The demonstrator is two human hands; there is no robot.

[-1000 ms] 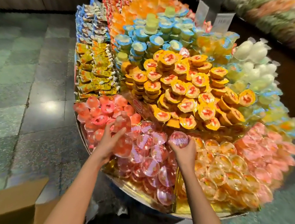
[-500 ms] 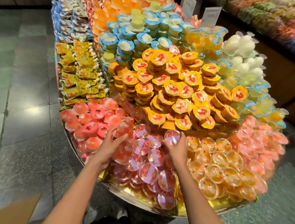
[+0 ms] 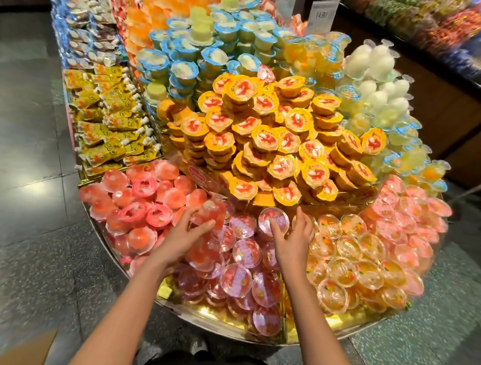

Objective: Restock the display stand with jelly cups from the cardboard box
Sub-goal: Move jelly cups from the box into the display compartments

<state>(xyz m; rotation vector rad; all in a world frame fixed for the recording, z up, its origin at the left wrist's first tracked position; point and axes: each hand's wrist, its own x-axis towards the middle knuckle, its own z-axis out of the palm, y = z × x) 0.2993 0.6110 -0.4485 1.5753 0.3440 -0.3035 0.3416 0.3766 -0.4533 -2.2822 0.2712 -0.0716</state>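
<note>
The display stand (image 3: 192,320) is a rounded, metal-rimmed table heaped with jelly cups in sections. Its near middle section holds clear cups of red jelly (image 3: 246,252). My left hand (image 3: 182,237) grips a short stack of red jelly cups (image 3: 211,219) at that section's left side, beside the pink cups. My right hand (image 3: 292,239) pinches a single red jelly cup (image 3: 274,217) at the back of the section, just below the tier of yellow cups (image 3: 280,145). Only a corner of the cardboard box (image 3: 24,349) shows, at the bottom left.
Pink cups (image 3: 140,211) lie left of the red section and orange-fruit cups (image 3: 351,267) right of it. Yellow pouches (image 3: 110,130), blue-lidded cups (image 3: 204,51) and price signs (image 3: 322,16) stand farther back. Dark tiled floor (image 3: 23,192) surrounds the stand, with more shelves at the right.
Both hands have moved forward and down onto the red section. The right hand's cup now sits at the section's back edge. The box has slid almost out of view.
</note>
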